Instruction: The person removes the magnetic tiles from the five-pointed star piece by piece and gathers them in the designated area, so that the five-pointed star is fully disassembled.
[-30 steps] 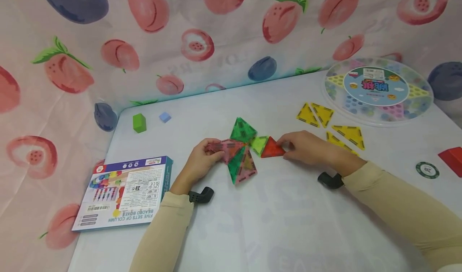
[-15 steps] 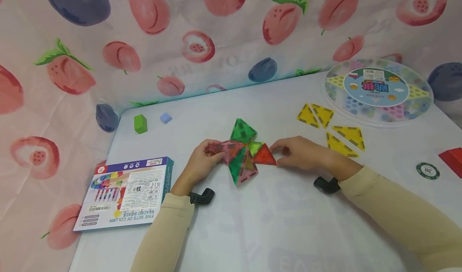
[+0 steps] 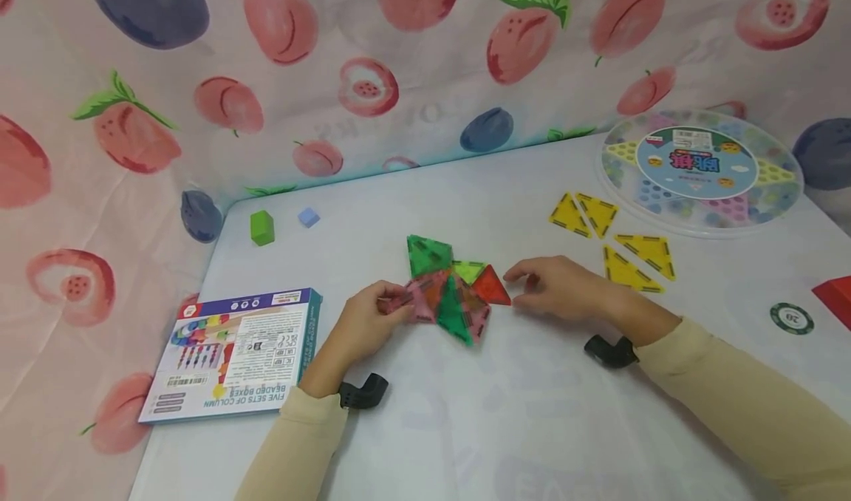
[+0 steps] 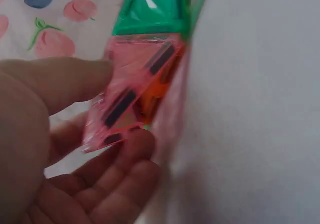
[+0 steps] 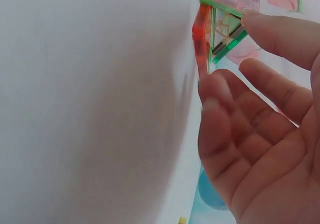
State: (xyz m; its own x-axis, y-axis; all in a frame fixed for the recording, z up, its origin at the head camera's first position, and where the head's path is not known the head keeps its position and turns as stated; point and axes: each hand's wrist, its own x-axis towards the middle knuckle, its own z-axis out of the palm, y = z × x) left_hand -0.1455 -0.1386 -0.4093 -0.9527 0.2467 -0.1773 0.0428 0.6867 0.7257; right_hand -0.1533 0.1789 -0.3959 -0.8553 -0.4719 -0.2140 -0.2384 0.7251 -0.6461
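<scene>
A cluster of translucent magnetic tiles stands mid-table. My left hand (image 3: 362, 320) pinches its pink tile (image 4: 131, 67) between thumb and fingers. A green tile (image 3: 428, 256) joins the cluster at the back, and a darker green triangle (image 3: 455, 315) slopes down in front between pink pieces. On the right a lime green tile (image 3: 468, 270) shows behind a red triangle tile (image 3: 490, 288). My right hand (image 3: 558, 288) is beside the red triangle, thumb and fingers spread apart, fingertips right at its edge in the right wrist view.
Several yellow triangle tiles (image 3: 623, 270) lie to the right. Behind them is a round game board (image 3: 698, 216). A poker chip (image 3: 791, 318) and red block (image 3: 836, 294) sit far right. At left are a boxed bead set (image 3: 229, 353), green block (image 3: 262, 227) and blue block (image 3: 309, 217).
The red triangle has moved left against the cluster, and my right hand has loosened from it. My left hand has turned the cluster, swinging the back green tile left and the front tiles right.
</scene>
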